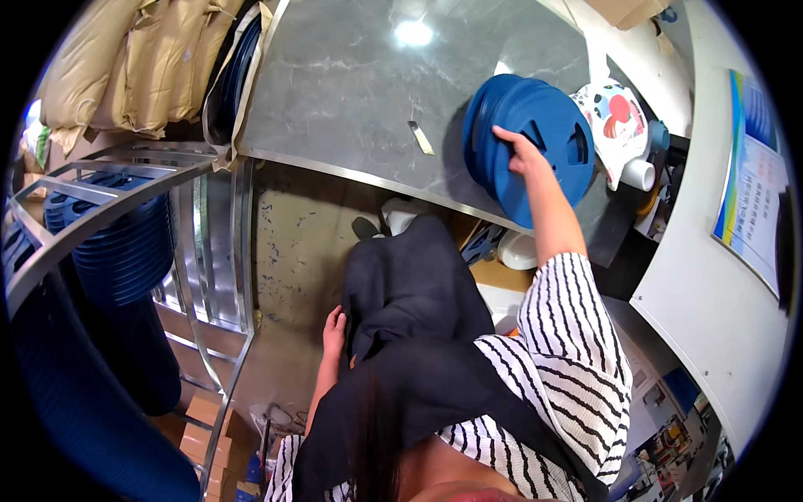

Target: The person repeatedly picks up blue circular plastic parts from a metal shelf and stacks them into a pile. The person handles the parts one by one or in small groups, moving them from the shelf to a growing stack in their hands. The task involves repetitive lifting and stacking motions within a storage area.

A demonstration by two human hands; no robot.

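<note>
A stack of large blue plastic reels stands on edge on the grey marble-patterned table. My right hand reaches up and rests on the front reel's face, its fingers curled around the rim of one cut-out. My left hand hangs down by my side against my dark apron, fingers loosely together and holding nothing. My striped sleeves show at the bottom.
A metal cart at the left holds more stacked blue reels. Tan sacks lie at the top left. A white patterned container stands right of the reels. A strip of tape lies on the table. Cardboard boxes sit on the floor.
</note>
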